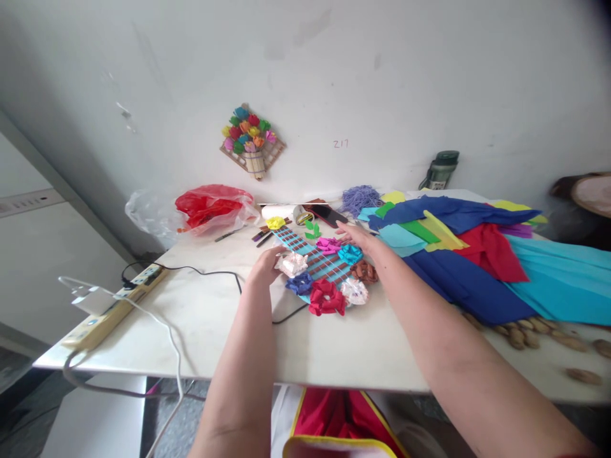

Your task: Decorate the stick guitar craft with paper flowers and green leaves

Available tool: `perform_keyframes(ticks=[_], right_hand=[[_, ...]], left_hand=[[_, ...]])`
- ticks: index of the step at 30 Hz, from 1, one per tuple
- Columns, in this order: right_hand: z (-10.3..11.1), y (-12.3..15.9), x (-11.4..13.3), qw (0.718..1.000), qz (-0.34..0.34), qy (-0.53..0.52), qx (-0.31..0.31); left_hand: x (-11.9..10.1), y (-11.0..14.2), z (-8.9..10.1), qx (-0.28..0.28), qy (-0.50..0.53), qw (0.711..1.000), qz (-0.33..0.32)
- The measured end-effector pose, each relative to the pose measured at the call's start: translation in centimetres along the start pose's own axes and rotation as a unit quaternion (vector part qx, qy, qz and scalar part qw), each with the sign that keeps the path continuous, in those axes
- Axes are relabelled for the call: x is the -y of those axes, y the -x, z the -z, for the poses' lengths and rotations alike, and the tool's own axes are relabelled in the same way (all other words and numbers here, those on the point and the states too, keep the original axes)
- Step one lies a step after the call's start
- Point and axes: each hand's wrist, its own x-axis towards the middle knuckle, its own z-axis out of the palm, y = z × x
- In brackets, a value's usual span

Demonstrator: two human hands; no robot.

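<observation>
On the table lies a flat woven piece (312, 261) of light blue and brown strips, with a long narrow end pointing to the back left. Crumpled-paper flowers ring it, among them a red flower (327, 298), a dark blue flower (300, 284), a brown flower (365, 271) and a magenta flower (328, 245). My left hand (265, 266) is at its left edge, beside a white flower (292, 264), fingers partly hidden but seemingly apart. Over the right side reaches my right hand (357, 236), fingers spread, close to a turquoise flower (351, 254). Green paper leaves (312, 229) and a yellow flower (275, 222) lie farther back.
Coloured paper sheets (443, 280) pile up at right, with peanuts (522, 334) along their front. Behind stand a green bottle (442, 169), purple shreds (360, 200) and a phone (329, 215). A red plastic bag (210, 207) and a power strip (112, 312) with cables are at left.
</observation>
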Motion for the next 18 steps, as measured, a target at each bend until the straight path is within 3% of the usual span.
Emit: perform_keyframes(ticks=[6,11,18], right_hand=[[-0.7,1.6,1.5,1.000,0.004,-0.012,-0.014],[-0.6,1.2,1.2,0.999,-0.009,-0.031,0.013],[-0.1,0.6,1.0,0.998,0.031,-0.037,0.049]], left_hand=[[0.2,0.6,-0.8,0.053,0.077,0.995,0.045],[0.6,0.3,-0.4,0.082,0.139,0.985,0.060],[0.5,0.3,-0.3,0.115,0.123,0.984,0.050]])
